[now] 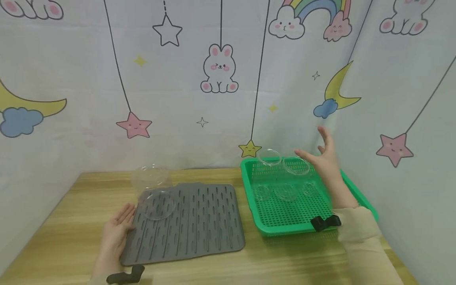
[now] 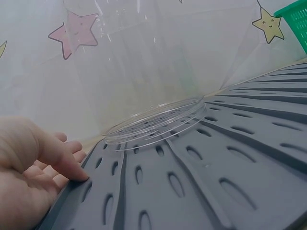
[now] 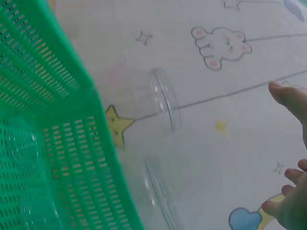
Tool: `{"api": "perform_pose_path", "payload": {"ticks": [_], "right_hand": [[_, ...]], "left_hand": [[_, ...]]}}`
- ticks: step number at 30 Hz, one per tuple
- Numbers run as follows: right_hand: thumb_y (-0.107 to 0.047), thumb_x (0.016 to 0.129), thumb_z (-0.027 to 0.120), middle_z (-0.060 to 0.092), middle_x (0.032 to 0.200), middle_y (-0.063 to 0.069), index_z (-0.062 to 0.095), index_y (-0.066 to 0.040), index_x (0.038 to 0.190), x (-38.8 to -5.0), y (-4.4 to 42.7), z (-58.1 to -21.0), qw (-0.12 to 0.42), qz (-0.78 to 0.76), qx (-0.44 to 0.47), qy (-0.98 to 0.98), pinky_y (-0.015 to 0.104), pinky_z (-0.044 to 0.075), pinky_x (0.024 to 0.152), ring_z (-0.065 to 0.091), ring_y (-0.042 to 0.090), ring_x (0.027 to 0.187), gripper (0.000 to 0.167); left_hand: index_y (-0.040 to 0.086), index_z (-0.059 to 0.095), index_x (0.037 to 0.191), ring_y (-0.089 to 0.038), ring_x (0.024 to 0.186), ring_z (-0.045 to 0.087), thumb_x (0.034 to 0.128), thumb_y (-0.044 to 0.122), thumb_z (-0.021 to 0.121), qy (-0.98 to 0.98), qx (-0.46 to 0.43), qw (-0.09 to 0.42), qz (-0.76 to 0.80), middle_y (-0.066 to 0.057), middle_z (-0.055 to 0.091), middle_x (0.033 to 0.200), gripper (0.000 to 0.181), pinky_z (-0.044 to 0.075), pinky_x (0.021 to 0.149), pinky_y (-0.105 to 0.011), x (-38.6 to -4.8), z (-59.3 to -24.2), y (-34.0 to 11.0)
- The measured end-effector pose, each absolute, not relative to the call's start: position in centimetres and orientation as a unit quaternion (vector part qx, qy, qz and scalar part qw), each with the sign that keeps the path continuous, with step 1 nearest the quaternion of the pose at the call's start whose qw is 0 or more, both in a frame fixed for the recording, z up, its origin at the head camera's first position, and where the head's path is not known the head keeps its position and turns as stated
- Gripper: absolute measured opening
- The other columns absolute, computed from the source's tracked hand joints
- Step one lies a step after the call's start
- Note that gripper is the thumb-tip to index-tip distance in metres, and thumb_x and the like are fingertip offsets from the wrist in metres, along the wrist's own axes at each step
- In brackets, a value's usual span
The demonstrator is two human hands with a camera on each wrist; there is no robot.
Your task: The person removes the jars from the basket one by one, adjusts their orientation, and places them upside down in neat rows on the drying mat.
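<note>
Beige sleeve [image 1: 363, 233] sits nearest you in the head view; past it, at three o'clock, your right grip [image 1: 325, 160] is spread and empty near clear cups [image 1: 292, 180] in the green basket [image 1: 285, 215]. At eight o'clock a clear tumbler [image 1: 158, 204] stands on the grey mat [image 1: 210, 229].

Left wrist: your left grip [image 2: 33, 163] lies loose, thumb at the mat's edge, tumbler's foot at twelve.

Right wrist: thumb and fingers stand apart at three; basket at nine.

Expect light, stiff, slick, perhaps brittle walls; encircle them gently below the rim.
</note>
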State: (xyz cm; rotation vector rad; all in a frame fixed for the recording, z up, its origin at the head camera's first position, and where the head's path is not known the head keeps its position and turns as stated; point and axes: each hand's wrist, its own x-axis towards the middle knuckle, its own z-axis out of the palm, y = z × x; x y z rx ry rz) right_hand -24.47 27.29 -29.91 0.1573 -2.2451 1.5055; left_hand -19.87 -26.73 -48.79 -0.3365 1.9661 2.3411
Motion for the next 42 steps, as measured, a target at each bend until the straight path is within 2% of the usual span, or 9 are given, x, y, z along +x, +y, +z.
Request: {"api": "perform_pose_path", "payload": {"ticks": [6,9,13,17,21,25,31,36,42], "right_hand": [[-0.017,0.084,0.075,0.005,0.166,0.006,0.004,-0.016,0.158,-25.2,31.3,-31.0,0.239,0.534,0.006,-0.811,0.044,0.008,0.127,0.002,0.020,0.153,0.103],[-0.023,0.088,0.072,-0.004,0.166,0.004,-0.005,-0.018,0.158,-25.5,33.1,-31.8,0.222,0.538,-0.020,-0.813,0.047,0.004,0.127,-0.005,0.020,0.153,0.105],[-0.027,0.091,0.069,-0.015,0.165,0.008,-0.019,-0.017,0.155,-25.8,35.2,-32.9,0.162,0.545,-0.042,-0.822,0.052,0.002,0.126,-0.012,0.026,0.152,0.109],[-0.029,0.094,0.065,-0.021,0.161,0.016,-0.027,-0.011,0.151,-26.3,36.8,-33.7,0.086,0.543,-0.036,-0.835,0.055,0.000,0.124,-0.015,0.035,0.149,0.110],[-0.031,0.096,0.060,-0.026,0.159,0.018,-0.032,-0.009,0.148,-26.9,37.8,-34.2,0.026,0.541,-0.028,-0.840,0.057,-0.003,0.123,-0.020,0.039,0.147,0.108],[-0.031,0.097,0.059,-0.027,0.158,0.019,-0.032,-0.009,0.148,-27.6,38.4,-34.6,-0.008,0.539,-0.025,-0.842,0.059,-0.001,0.122,-0.021,0.041,0.146,0.107],[-0.029,0.095,0.063,-0.020,0.161,0.020,-0.030,-0.012,0.150,-28.5,39.1,-35.5,-0.046,0.513,-0.021,-0.857,0.067,0.007,0.119,-0.015,0.048,0.146,0.109],[-0.026,0.091,0.069,-0.012,0.162,0.024,-0.023,-0.008,0.152,-28.9,39.1,-36.2,-0.042,0.504,-0.038,-0.862,0.066,0.016,0.119,-0.006,0.050,0.147,0.112],[-0.023,0.091,0.070,-0.008,0.161,0.026,-0.011,-0.006,0.155,-28.7,38.8,-36.7,-0.045,0.508,-0.050,-0.859,0.063,0.020,0.119,0.000,0.051,0.147,0.105]], "left_hand": [[0.003,-0.003,0.155,-0.027,0.152,0.008,0.0820,-0.024,0.030,0.632,-0.111,0.032,0.767,-0.016,0.002,0.164,0.085,0.016,0.124,-0.027,-19.9,-48.7,-26.7],[0.002,-0.002,0.155,-0.026,0.152,0.009,0.0822,-0.025,0.029,0.630,-0.114,0.031,0.767,-0.015,0.002,0.164,0.084,0.017,0.124,-0.027,-19.9,-48.6,-26.7],[0.003,-0.001,0.156,-0.026,0.152,0.009,0.0821,-0.025,0.029,0.630,-0.121,0.031,0.767,-0.015,0.003,0.164,0.084,0.017,0.124,-0.027,-19.8,-48.6,-26.6],[0.003,-0.002,0.156,-0.027,0.152,0.009,0.0826,-0.024,0.029,0.630,-0.122,0.032,0.767,-0.015,0.003,0.164,0.084,0.016,0.124,-0.027,-19.8,-48.6,-26.4],[0.003,-0.003,0.155,-0.027,0.152,0.008,0.0830,-0.023,0.030,0.631,-0.120,0.033,0.766,-0.015,0.002,0.164,0.084,0.016,0.124,-0.028,-19.8,-48.7,-26.3],[0.003,-0.002,0.155,-0.027,0.152,0.008,0.0828,-0.023,0.029,0.633,-0.119,0.030,0.765,-0.015,0.002,0.164,0.083,0.017,0.124,-0.027,-19.7,-48.7,-26.4],[0.002,-0.002,0.155,-0.028,0.152,0.010,0.0824,-0.023,0.031,0.646,-0.118,0.025,0.754,-0.016,0.004,0.164,0.084,0.018,0.123,-0.028,-19.6,-48.6,-26.5],[0.002,-0.001,0.155,-0.028,0.152,0.010,0.0816,-0.023,0.031,0.645,-0.117,0.020,0.755,-0.017,0.004,0.164,0.084,0.019,0.123,-0.028,-19.7,-48.7,-26.5],[0.003,-0.001,0.156,-0.027,0.152,0.010,0.0823,-0.024,0.030,0.639,-0.119,0.023,0.760,-0.015,0.003,0.164,0.084,0.018,0.123,-0.027,-19.6,-48.9,-26.5]]}}
